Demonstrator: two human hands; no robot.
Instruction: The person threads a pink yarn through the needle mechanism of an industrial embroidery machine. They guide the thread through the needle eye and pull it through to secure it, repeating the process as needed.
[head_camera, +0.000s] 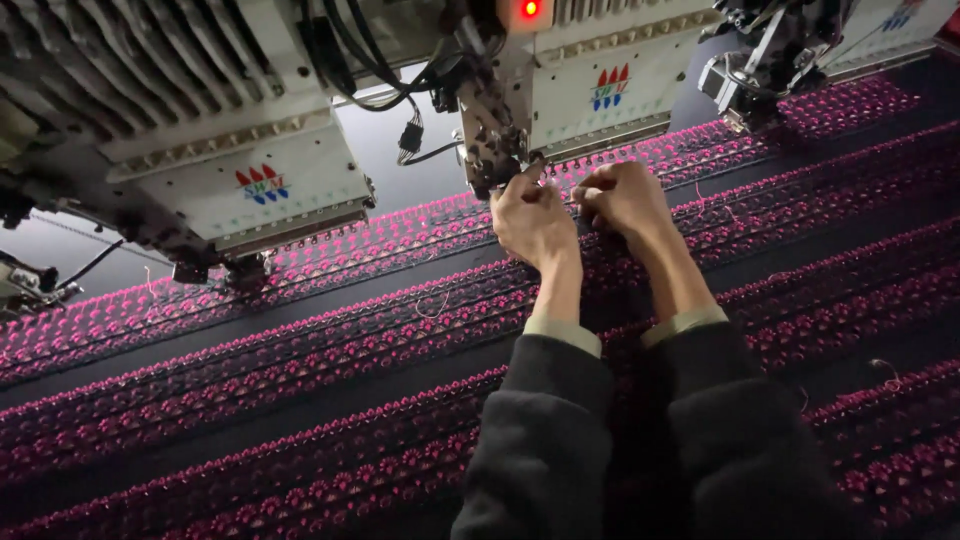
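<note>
Both my hands reach up to the needle area (492, 150) of the middle embroidery head (590, 85). My left hand (532, 218) has its fingers pinched together right under the needles, apparently on a thin thread too fine to see clearly. My right hand (620, 196) is curled shut beside it, fingertips close to the left hand's. Dark sleeves cover both forearms. Beneath the hands lies dark fabric (300, 400) with rows of pink embroidered motifs.
Another white embroidery head (250, 185) stands to the left and a third (790, 50) at the upper right. A red lamp (529, 9) glows on the middle head. Black cables (400, 90) hang between heads. Loose thread ends (432, 305) lie on the fabric.
</note>
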